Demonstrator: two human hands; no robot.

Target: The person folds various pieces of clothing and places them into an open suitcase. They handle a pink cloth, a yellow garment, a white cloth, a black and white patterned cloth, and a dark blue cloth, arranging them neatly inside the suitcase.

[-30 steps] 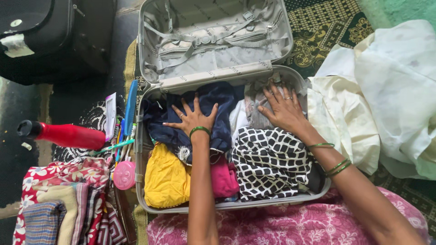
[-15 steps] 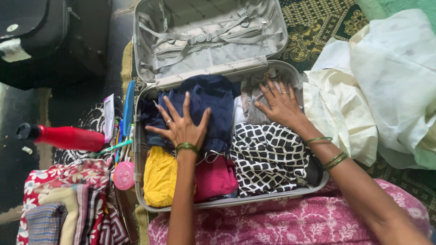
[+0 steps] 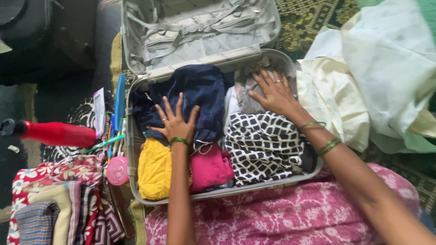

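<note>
Two hands lie flat with fingers spread, seemingly pressing clothes down into the open grey hard-shell suitcase [image 3: 132, 149]: the left hand [image 3: 175, 123] on a folded navy blue garment [image 3: 196, 93], the right hand [image 3: 274, 93] on pale grey cloth [image 3: 249, 100]. Just below them sit one yellow garment [image 3: 154, 168], one pink garment [image 3: 210, 165], and one black-and-white checked fabric [image 3: 263, 145].

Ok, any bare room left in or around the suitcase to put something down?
The open suitcase lid is bare, holding only loose straps. The dark floor between the black bag and red bottle is also bare. The suitcase base is packed, with the left hand and right hand pressing clothes.
</note>
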